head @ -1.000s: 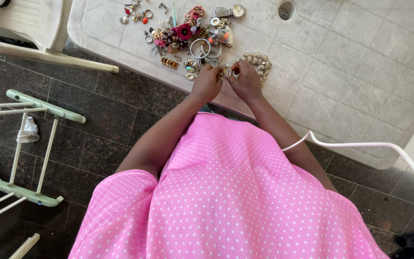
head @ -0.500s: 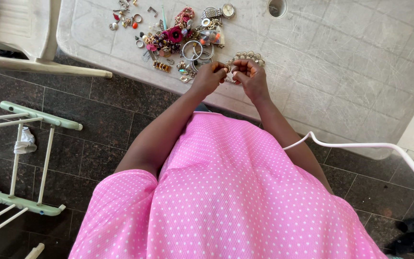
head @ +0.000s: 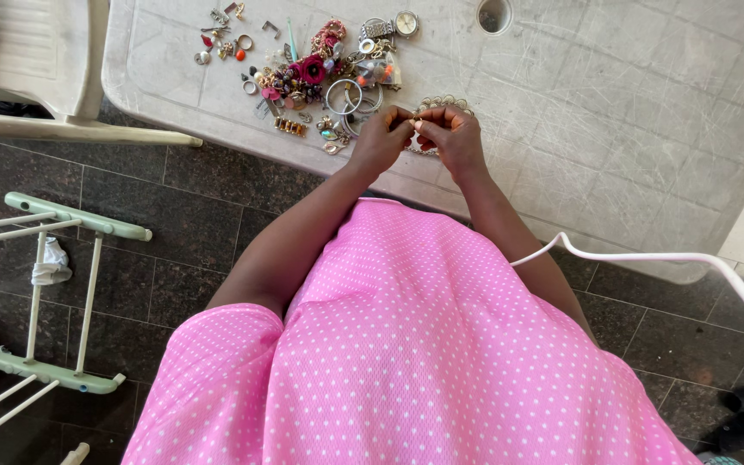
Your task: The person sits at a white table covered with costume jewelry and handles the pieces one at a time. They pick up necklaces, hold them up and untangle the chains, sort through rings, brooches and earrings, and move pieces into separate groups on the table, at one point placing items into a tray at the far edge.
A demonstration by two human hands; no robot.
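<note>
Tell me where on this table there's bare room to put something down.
The white table is bare across its right part, from the round hole to the far edge, right of the right hand. A bare strip runs along the left edge. It is crowded around the jewellery pile, by the left hand.

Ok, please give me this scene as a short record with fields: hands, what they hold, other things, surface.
left hand: fingers pinch a small gold piece
right hand: fingers pinch the same piece, fingertips meeting the left
gold piece: tiny, kind unclear
necklace: gold, on the table behind the hands
jewellery pile: bangles, flower, rings, watches
table: white plastic, scratched, round hole
chair: white, at left
floor: dark tiles
</note>
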